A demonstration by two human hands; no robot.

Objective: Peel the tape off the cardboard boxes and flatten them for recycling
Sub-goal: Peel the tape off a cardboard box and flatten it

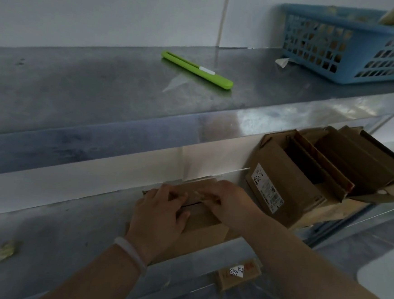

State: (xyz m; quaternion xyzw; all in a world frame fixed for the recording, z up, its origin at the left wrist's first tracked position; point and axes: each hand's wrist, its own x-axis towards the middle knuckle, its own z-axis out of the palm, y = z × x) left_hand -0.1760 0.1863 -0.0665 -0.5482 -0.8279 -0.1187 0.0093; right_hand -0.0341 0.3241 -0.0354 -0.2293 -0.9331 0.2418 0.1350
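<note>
Small cardboard box (199, 222) is gripped beneath the left hand (160, 217), with the right hand (227, 203) curled at the seam just beside it, grasp not discernible; tape is best peeled low along the seam while the box is kept pinned.

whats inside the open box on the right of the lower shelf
Several flat cardboard pieces stand on edge inside the open box, packed side by side. They cover its floor, so anything lying under or between them cannot be seen.
</note>
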